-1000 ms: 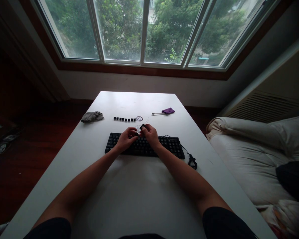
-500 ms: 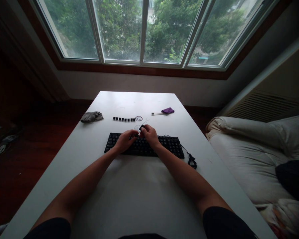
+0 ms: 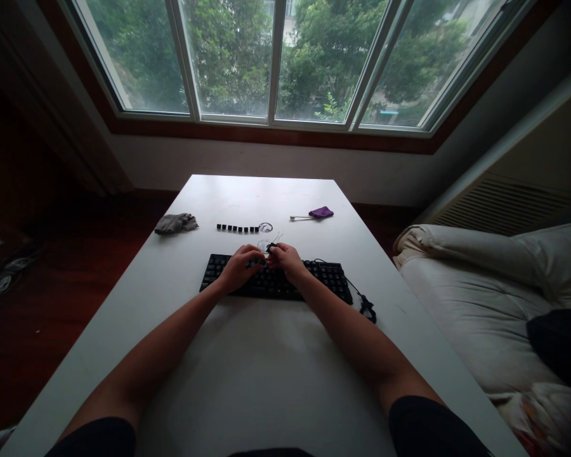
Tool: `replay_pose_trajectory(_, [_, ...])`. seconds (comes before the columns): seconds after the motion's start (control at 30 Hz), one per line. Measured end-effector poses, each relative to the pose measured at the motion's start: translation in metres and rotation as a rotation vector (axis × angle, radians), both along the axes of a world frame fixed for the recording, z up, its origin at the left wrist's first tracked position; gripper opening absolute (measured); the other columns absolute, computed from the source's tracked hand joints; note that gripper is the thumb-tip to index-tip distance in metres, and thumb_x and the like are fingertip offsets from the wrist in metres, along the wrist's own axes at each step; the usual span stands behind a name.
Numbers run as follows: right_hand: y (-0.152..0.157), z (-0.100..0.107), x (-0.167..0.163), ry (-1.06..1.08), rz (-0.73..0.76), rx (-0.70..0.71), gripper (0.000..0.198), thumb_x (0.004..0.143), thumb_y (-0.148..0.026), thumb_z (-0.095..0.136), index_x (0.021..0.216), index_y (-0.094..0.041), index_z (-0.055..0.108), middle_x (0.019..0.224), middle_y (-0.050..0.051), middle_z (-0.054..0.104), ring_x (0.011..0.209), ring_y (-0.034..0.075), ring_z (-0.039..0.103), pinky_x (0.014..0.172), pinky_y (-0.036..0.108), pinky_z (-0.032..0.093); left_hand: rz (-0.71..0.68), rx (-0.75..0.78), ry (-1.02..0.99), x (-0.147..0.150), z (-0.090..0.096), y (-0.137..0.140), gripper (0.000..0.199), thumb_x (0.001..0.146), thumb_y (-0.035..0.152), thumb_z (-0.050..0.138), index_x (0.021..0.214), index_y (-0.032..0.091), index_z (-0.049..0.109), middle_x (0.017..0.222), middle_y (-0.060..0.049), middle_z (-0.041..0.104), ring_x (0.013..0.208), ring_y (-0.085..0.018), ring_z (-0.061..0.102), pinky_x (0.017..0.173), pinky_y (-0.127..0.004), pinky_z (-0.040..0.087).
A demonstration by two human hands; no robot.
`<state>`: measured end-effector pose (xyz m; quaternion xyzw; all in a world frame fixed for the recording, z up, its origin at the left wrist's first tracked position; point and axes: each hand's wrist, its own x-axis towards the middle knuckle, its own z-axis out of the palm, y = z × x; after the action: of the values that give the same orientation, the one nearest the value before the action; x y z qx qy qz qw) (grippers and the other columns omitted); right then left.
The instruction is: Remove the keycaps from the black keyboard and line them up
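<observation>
A black keyboard [image 3: 276, 284] lies across the white table under both my hands. My right hand [image 3: 287, 260] is closed, with a small black keycap [image 3: 270, 247] pinched between thumb and fingertips above the keyboard's far edge. Close beside it, my left hand [image 3: 240, 265] has its fingers curled in toward the thumb; what they grip, if anything, is too small to make out. Just beyond the hands lie a thin wire piece [image 3: 278, 237] and a clear round item, partly hidden by the fingers. Farther back, several black keycaps [image 3: 238, 228] stand in a row.
A ring-shaped item [image 3: 265, 227] sits at the row's right end. A grey cloth [image 3: 176, 223] lies at the table's left edge. To the right are a purple cloth [image 3: 321, 212], a white-tipped stick [image 3: 301, 218] and the bundled keyboard cable [image 3: 368, 309]. A pale sofa [image 3: 461, 304] stands beside the table.
The keycap in my right hand has tilted and dropped slightly toward the keyboard. My left fingers have shifted a little; the table items have not moved.
</observation>
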<state>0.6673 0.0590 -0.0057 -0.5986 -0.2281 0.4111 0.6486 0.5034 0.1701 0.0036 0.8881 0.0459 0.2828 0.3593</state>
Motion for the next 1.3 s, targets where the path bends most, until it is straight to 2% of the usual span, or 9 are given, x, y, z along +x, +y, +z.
replay_pose_trajectory(0.13, [-0.001,-0.001,0.000,-0.076,0.036,0.012,0.018,0.083,-0.032,0.070,0.081,-0.019,0.057,0.064,0.000,0.068,0.052,0.013,0.066,0.046,0.022,0.055,-0.032,-0.017,0.052,-0.001,0.001,0.002,0.018,0.086,0.022,0.070,0.105,0.025,0.071,0.111,-0.007,0.066,0.110,-0.024,0.062,0.101,-0.041,0.049])
replay_pose_trajectory(0.27, [-0.002,-0.002,-0.002,-0.145,0.024,0.034,0.019,0.083,-0.035,0.068,0.082,-0.020,0.057,0.063,-0.001,0.067,0.051,0.014,0.065,0.047,0.023,0.055,-0.052,-0.058,0.100,-0.002,0.001,0.001,0.022,0.088,0.020,0.065,0.109,0.025,0.069,0.108,-0.005,0.067,0.101,-0.021,0.065,0.094,-0.036,0.051])
replay_pose_trajectory(0.6, [0.000,0.003,-0.001,0.058,-0.030,0.021,0.013,0.086,-0.028,0.066,0.083,-0.019,0.058,0.065,0.000,0.067,0.051,0.013,0.065,0.045,0.021,0.054,0.000,-0.036,0.101,-0.003,0.007,-0.008,0.027,0.090,0.023,0.062,0.116,0.026,0.067,0.107,-0.004,0.068,0.090,-0.018,0.066,0.086,-0.033,0.053])
replay_pose_trajectory(0.77, [0.000,0.002,-0.001,0.113,-0.018,0.023,0.014,0.085,-0.028,0.068,0.085,-0.019,0.057,0.065,0.001,0.068,0.053,0.013,0.066,0.044,0.019,0.053,0.013,0.033,0.041,-0.003,0.008,-0.008,0.024,0.091,0.022,0.062,0.113,0.027,0.068,0.113,-0.005,0.065,0.100,-0.020,0.065,0.090,-0.034,0.052])
replay_pose_trajectory(0.9, [0.001,0.000,-0.001,0.089,-0.021,0.015,0.012,0.085,-0.027,0.067,0.085,-0.019,0.057,0.063,0.000,0.067,0.051,0.013,0.065,0.044,0.019,0.053,0.020,0.156,0.036,-0.002,0.006,-0.006,0.023,0.090,0.022,0.065,0.113,0.027,0.069,0.118,-0.007,0.063,0.111,-0.023,0.061,0.095,-0.037,0.050])
replay_pose_trajectory(1.07, [0.001,-0.001,-0.002,0.046,-0.033,0.027,0.017,0.084,-0.030,0.069,0.086,-0.020,0.056,0.063,0.000,0.067,0.050,0.013,0.065,0.044,0.020,0.053,0.085,0.281,0.097,-0.001,0.003,-0.005,0.025,0.089,0.026,0.069,0.114,0.029,0.070,0.111,-0.006,0.066,0.105,-0.025,0.061,0.095,-0.041,0.049])
replay_pose_trajectory(1.3, [0.001,0.000,-0.003,0.037,-0.046,0.031,0.014,0.085,-0.029,0.067,0.086,-0.020,0.055,0.062,-0.001,0.067,0.049,0.013,0.064,0.044,0.020,0.053,0.113,0.316,0.104,-0.002,0.002,-0.006,0.024,0.093,0.031,0.067,0.116,0.029,0.071,0.108,-0.006,0.068,0.100,-0.025,0.062,0.092,-0.041,0.048])
